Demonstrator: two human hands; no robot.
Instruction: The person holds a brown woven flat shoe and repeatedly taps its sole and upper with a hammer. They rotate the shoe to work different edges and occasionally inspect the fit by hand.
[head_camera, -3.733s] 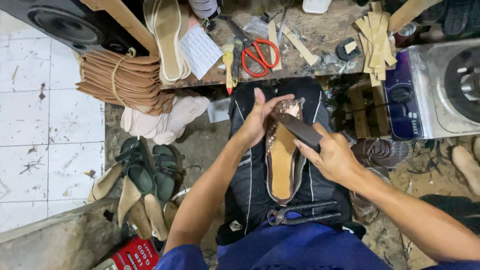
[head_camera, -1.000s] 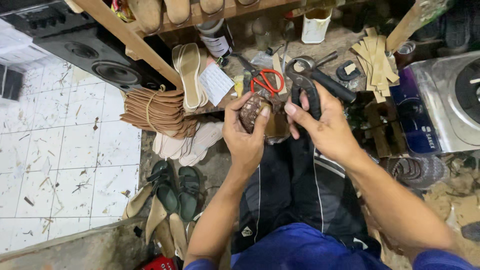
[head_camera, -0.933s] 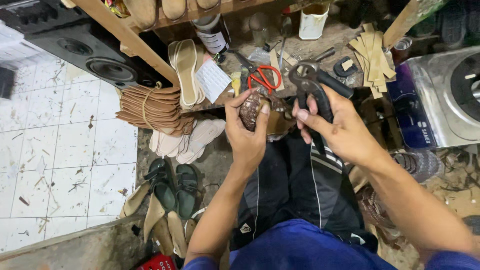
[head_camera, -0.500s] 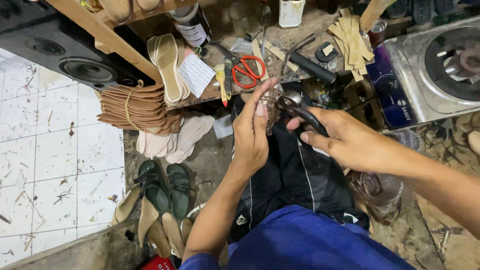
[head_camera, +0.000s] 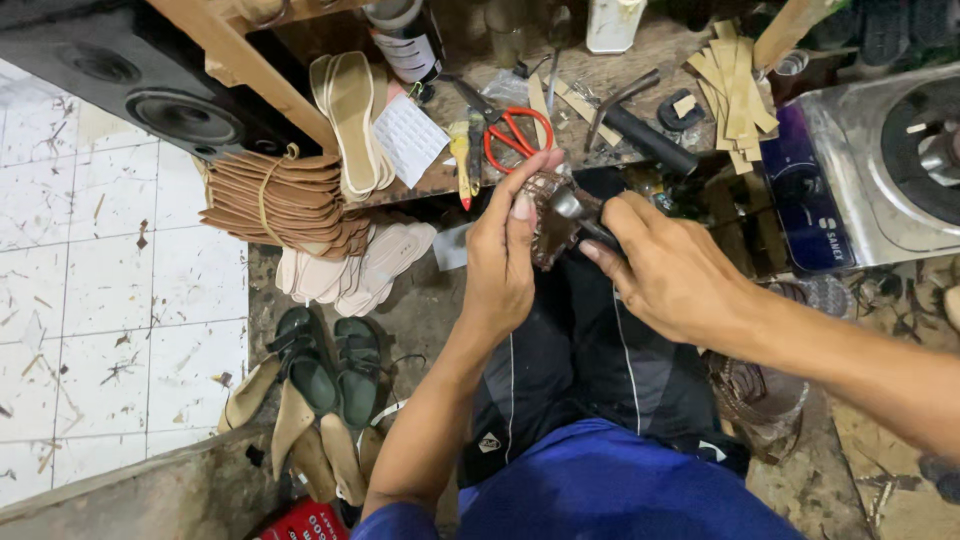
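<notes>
Head view: left hand (head_camera: 503, 262) grips shoe upper (head_camera: 547, 212); right hand (head_camera: 672, 270) clasps pincers (head_camera: 580, 214).

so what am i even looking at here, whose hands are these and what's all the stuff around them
The camera sits on a person's head and looks down over their lap. The left hand holds a brown patterned shoe piece up by the workbench. The right hand grips a dark metal hand tool against it. On the bench lie red-handled scissors, tan strips and pale insoles. A tied bundle of brown soles hangs at its edge, and green sandals sit on the floor.
</notes>
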